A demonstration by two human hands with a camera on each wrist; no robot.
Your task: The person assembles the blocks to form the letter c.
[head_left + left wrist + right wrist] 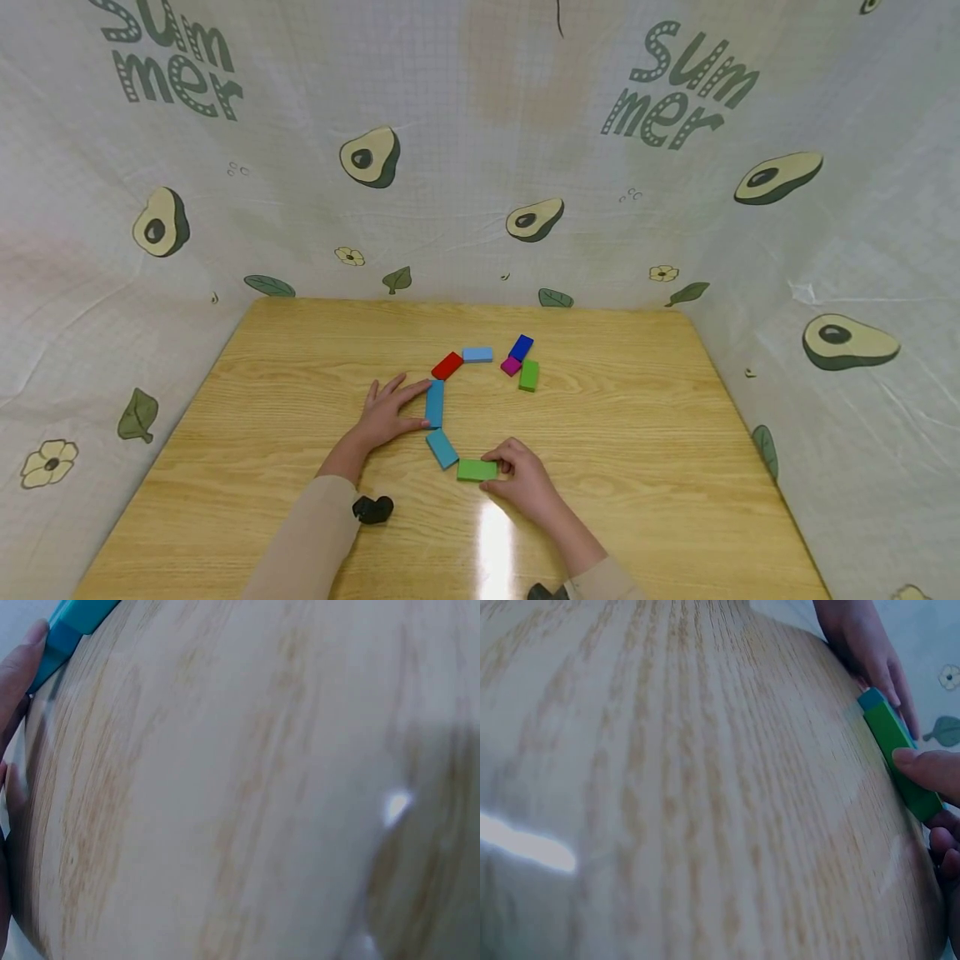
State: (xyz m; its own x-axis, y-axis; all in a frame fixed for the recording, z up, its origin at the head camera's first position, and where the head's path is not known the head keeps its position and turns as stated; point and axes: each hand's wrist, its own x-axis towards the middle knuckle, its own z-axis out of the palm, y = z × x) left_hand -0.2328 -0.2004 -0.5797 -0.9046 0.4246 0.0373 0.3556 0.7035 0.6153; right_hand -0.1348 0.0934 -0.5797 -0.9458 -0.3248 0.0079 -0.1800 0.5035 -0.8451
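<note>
Five blocks form a curve open to the right on the wooden table. My right hand [522, 483] pinches the right end of a green block [470, 471] between thumb and index finger; the thumb [919, 766] shows against its side in the right wrist view. My left hand [384, 414] lies left of a long blue block [435, 403], its fingers spread and fairly straight. Its index fingertip and thumb touch that block near its two ends. Between these blocks lies a shorter blue block [442, 448]. A red block [447, 366] and a light blue block [477, 356] continue the curve at the top.
To the right of the curve's top are a dark blue block [521, 347], a magenta block [511, 366] and another green block [528, 376], close together. The wooden table [622, 433] meets a printed cloth [465, 267] at the back and sides.
</note>
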